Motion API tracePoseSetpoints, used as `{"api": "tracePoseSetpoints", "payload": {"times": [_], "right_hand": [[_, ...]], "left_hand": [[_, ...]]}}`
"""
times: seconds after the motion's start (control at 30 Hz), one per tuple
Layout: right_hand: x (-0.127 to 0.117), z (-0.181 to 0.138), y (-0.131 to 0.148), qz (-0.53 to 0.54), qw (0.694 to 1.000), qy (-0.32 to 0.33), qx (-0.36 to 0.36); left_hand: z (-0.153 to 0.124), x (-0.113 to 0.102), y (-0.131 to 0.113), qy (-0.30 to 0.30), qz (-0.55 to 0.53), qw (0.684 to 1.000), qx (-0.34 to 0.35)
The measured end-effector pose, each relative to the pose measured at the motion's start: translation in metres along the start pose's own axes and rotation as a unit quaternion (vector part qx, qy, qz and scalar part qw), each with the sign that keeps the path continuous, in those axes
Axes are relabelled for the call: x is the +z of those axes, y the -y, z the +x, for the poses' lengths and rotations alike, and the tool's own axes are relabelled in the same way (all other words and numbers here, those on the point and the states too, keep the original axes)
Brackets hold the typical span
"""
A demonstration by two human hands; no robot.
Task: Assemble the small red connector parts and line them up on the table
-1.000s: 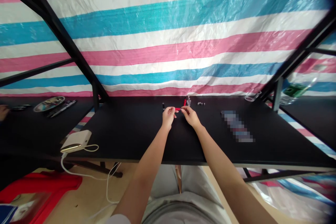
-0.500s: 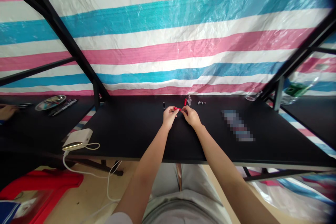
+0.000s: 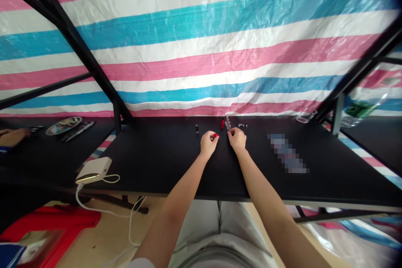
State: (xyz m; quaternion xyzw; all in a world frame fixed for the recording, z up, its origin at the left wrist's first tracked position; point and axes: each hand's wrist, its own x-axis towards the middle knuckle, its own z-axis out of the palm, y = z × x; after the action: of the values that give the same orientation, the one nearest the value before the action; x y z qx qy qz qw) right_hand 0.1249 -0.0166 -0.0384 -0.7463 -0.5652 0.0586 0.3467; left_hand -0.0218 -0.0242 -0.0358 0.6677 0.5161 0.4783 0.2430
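Observation:
My left hand point(image 3: 208, 143) pinches a small red cylindrical part point(image 3: 215, 135) between its fingertips, above the black tabletop point(image 3: 163, 163). My right hand point(image 3: 237, 139) has its fingers drawn together close to a cluster of small clear parts point(image 3: 228, 124), and I cannot tell whether it holds anything. Just left of that cluster stands a red and black piece point(image 3: 222, 123). A small black piece point(image 3: 197, 130) stands to the left, and several tiny metal bits point(image 3: 242, 125) lie to the right.
A pixelated strip point(image 3: 287, 153) lies on the table to the right. A white power bank point(image 3: 93, 170) with a cable sits at the near left edge. On a side table are a metal tray point(image 3: 63, 125), pens point(image 3: 78, 131) and a co-worker's hand point(image 3: 12, 137).
My hands have come apart, with my right hand shifting right toward the clear parts. The red part remains in my left hand's fingertips.

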Motion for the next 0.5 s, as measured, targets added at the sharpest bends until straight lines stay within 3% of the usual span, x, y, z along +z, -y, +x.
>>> {"api": "tracePoseSetpoints", "payload": {"times": [0.3,0.5], "right_hand": [[0.006,0.013,-0.005,-0.01,1.0,-0.005,-0.029],[0.007,0.015,-0.006,-0.022,0.999,-0.017,-0.046]], "left_hand": [[0.04,0.032,-0.003,0.024,0.102,0.995,0.006],[0.046,0.041,-0.007,0.055,0.181,0.982,-0.02]]}}
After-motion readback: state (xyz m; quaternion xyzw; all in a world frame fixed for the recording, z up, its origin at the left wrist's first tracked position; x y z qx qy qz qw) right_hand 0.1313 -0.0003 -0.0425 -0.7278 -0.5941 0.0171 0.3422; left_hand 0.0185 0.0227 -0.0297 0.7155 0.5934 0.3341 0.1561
